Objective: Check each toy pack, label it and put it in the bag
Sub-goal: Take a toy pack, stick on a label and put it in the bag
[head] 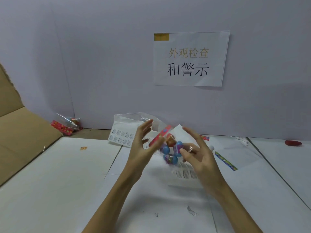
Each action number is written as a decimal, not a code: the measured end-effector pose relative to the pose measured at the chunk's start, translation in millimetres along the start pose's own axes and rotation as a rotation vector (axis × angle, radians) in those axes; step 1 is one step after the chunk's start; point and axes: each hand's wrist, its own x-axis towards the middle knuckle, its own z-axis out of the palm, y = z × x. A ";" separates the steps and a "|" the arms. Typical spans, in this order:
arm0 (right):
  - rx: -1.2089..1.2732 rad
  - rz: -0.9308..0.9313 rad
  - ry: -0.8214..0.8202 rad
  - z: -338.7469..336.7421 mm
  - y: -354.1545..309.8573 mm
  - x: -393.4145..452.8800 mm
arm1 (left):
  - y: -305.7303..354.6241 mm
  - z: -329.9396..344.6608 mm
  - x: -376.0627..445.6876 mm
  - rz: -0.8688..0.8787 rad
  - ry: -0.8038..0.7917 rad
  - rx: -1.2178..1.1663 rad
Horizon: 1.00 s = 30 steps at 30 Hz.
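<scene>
A: Clear film, coloured eggs inside: that is the toy pack [170, 148], up off the worktop [50, 182] between your two hands. Entry: checking step, I judge.

B: Grip?

A: Your right hand [196, 155] pinches the film at the pack's right side between thumb and curled fingers. Your left hand [143, 145] has its fingers spread and straight, with the palm against the pack's left side and the red header strip; it steadies, it does not clasp. The pack is blurred, so I cannot tell how many eggs it holds.

B: Labelled yet?

A: Cannot tell; no sticker shows on the side facing you. A label sheet [122, 137] lies behind your left hand, and a second label sheet [185, 174] lies under your right wrist.

B: Next move?

A: My reading: turn the pack to see every side, then free one hand, peel a label from the nearer sheet and press it onto flat film, not over an egg. The bag [134, 117] stands open just behind the far sheet. Another pack [67, 126] waits far left, by the cardboard [21, 132].
</scene>
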 end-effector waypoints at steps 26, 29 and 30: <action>-0.438 -0.221 -0.005 14.6 10.1 -6.4 | -0.4 -1.8 4.1 -0.215 0.146 -0.309; -0.119 -0.005 0.083 16.9 7.1 -3.4 | -1.7 -2.6 1.3 -0.178 0.120 -0.253; -0.061 0.051 0.137 16.7 5.3 -1.9 | -2.0 -2.1 0.5 -0.177 0.094 -0.251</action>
